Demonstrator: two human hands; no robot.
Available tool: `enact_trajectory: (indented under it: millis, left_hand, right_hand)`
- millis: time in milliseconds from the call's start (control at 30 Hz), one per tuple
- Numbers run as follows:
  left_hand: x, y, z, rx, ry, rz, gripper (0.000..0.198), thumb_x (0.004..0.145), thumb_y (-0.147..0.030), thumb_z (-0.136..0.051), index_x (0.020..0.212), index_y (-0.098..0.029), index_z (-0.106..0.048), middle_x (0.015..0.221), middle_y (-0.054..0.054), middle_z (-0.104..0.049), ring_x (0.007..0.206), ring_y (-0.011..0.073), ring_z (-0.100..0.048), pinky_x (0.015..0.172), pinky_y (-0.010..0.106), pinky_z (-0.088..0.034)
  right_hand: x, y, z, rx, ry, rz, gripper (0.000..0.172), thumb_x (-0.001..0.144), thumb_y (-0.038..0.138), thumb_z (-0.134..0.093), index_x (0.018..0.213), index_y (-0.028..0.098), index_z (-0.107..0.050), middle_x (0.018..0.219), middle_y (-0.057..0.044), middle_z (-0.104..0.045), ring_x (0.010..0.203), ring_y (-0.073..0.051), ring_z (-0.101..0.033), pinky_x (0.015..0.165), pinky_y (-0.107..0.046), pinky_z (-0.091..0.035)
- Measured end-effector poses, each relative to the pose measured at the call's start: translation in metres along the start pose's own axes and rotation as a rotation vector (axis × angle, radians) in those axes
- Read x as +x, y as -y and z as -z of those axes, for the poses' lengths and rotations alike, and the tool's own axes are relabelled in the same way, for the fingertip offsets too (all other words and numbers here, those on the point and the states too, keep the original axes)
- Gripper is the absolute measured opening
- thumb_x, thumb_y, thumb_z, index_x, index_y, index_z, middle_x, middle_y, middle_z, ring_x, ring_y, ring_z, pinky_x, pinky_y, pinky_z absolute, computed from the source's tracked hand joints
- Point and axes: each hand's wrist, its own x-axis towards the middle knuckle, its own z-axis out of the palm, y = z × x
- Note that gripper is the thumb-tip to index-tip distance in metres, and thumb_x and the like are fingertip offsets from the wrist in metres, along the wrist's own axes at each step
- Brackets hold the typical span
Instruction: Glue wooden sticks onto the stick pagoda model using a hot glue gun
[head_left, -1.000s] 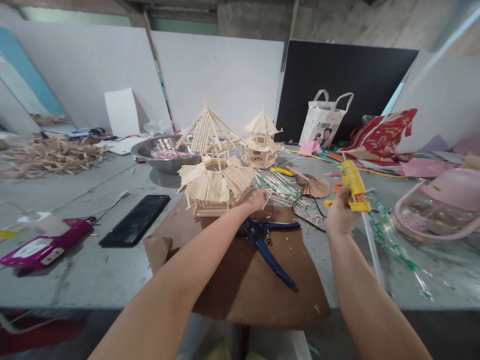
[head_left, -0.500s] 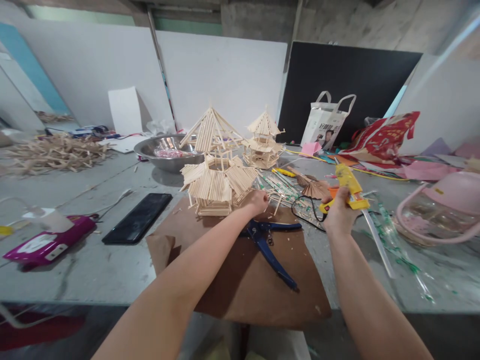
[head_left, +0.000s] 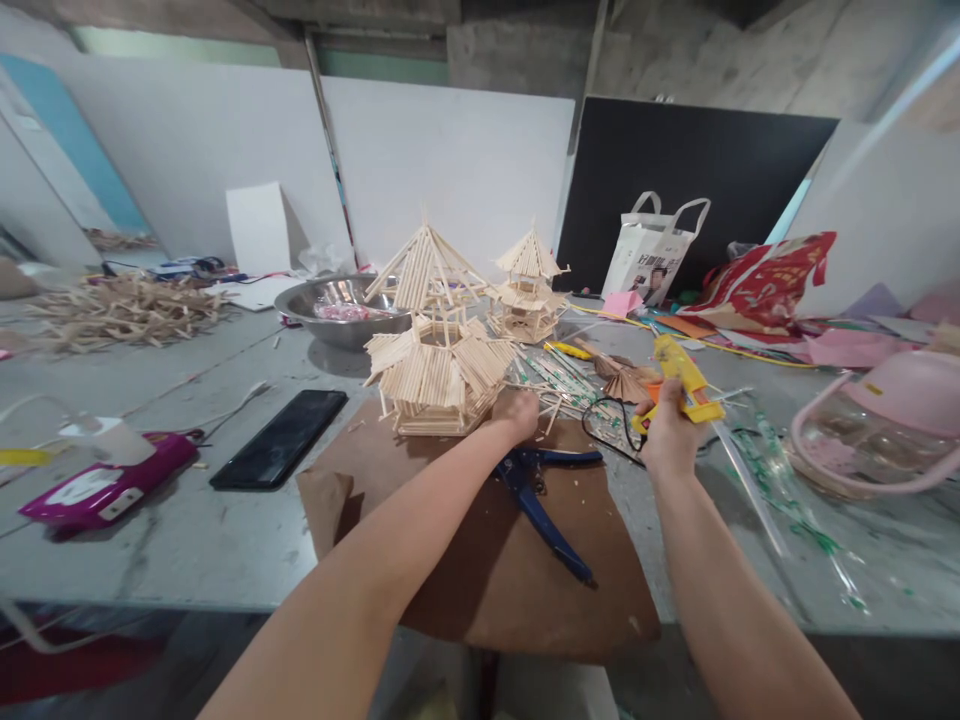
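Note:
My right hand (head_left: pixel 671 435) is wrapped round a yellow glue gun (head_left: pixel 684 378), its nozzle pointing up and away, a clear glue stick (head_left: pixel 746 485) trailing from its back. My left hand (head_left: pixel 517 415) is closed beside the right side of a pavilion model (head_left: pixel 435 375) built from thin wooden sticks; what its fingers hold, if anything, is hidden. Loose short sticks (head_left: pixel 551 408) lie just past it. Below that hand, blue-handled cutters (head_left: pixel 544 515) rest with handles spread on a brown sheet (head_left: pixel 480 590). A smaller stick pavilion (head_left: pixel 529 290) stands behind.
A phone (head_left: pixel 279 440) and a purple power strip (head_left: pixel 112 480) lie left. Behind are a metal bowl (head_left: pixel 330 325) and a stick pile (head_left: pixel 131 310). Plastic-wrapped sticks (head_left: pixel 574 380), a black cord (head_left: pixel 600 440) and a pink-lidded jar (head_left: pixel 877 420) are on the right.
My right hand and the glue gun have moved slightly left. My left hand stays beside the model, a little lower in view. The whole view has shifted slightly.

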Motion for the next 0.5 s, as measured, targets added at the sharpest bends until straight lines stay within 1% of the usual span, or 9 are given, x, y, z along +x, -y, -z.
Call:
enact_trajectory:
  millis: [100, 167, 267, 333, 400, 500]
  left_hand:
    - [-0.003, -0.001, -0.001, 0.010, -0.015, -0.055, 0.019, 0.074, -0.022, -0.048, 0.087, -0.017, -0.062, 0.093, 0.009, -0.063, 0.089, 0.0198, -0.057, 0.075, 0.029, -0.044]
    - [-0.005, -0.001, -0.001, 0.014, -0.026, -0.071, 0.021, 0.074, -0.020, -0.047, 0.090, -0.017, -0.061, 0.094, 0.009, -0.063, 0.090, 0.0201, -0.056, 0.076, 0.029, -0.044]
    - [-0.007, 0.000, 0.000, 0.015, -0.046, -0.091, 0.029, 0.074, -0.018, -0.046, 0.101, -0.017, -0.057, 0.100, 0.010, -0.061, 0.095, 0.0208, -0.055, 0.079, 0.030, -0.043]
    - [-0.009, 0.001, 0.002, 0.017, -0.053, -0.114, 0.031, 0.073, -0.016, -0.046, 0.103, -0.018, -0.056, 0.103, 0.009, -0.060, 0.099, 0.0202, -0.053, 0.082, 0.030, -0.042]
    - [-0.012, 0.002, 0.003, 0.023, -0.045, -0.145, 0.029, 0.073, -0.016, -0.046, 0.098, -0.020, -0.059, 0.102, 0.007, -0.061, 0.099, 0.0194, -0.052, 0.084, 0.029, -0.041]
    - [-0.021, 0.002, 0.003, 0.034, -0.027, -0.179, 0.023, 0.071, -0.017, -0.047, 0.087, -0.021, -0.064, 0.094, 0.006, -0.063, 0.093, 0.0191, -0.055, 0.082, 0.029, -0.042]
  right_hand:
    - [-0.002, 0.001, -0.001, 0.002, 0.028, 0.001, 0.043, 0.059, 0.058, -0.057, 0.070, 0.017, -0.050, 0.050, 0.008, -0.049, 0.034, -0.003, -0.040, 0.033, -0.015, -0.029]
    - [-0.003, 0.002, -0.001, -0.010, 0.045, -0.003, 0.042, 0.060, 0.057, -0.056, 0.070, 0.017, -0.051, 0.048, 0.008, -0.048, 0.034, -0.003, -0.040, 0.033, -0.015, -0.028]
    - [-0.004, 0.003, 0.000, -0.021, 0.039, -0.009, 0.043, 0.060, 0.058, -0.055, 0.069, 0.017, -0.051, 0.044, 0.009, -0.045, 0.032, -0.002, -0.038, 0.032, -0.014, -0.029]
    - [-0.004, 0.003, -0.001, -0.019, 0.034, -0.012, 0.043, 0.060, 0.058, -0.055, 0.069, 0.017, -0.051, 0.044, 0.009, -0.045, 0.032, -0.002, -0.038, 0.032, -0.014, -0.029]
    - [-0.004, 0.001, -0.001, -0.009, 0.041, -0.021, 0.042, 0.061, 0.057, -0.055, 0.069, 0.016, -0.051, 0.047, 0.009, -0.048, 0.033, -0.002, -0.039, 0.031, -0.013, -0.028]
    - [-0.001, -0.002, 0.000, 0.022, 0.049, -0.072, 0.042, 0.060, 0.057, -0.056, 0.069, 0.016, -0.050, 0.050, 0.008, -0.050, 0.032, -0.002, -0.040, 0.029, -0.013, -0.026]
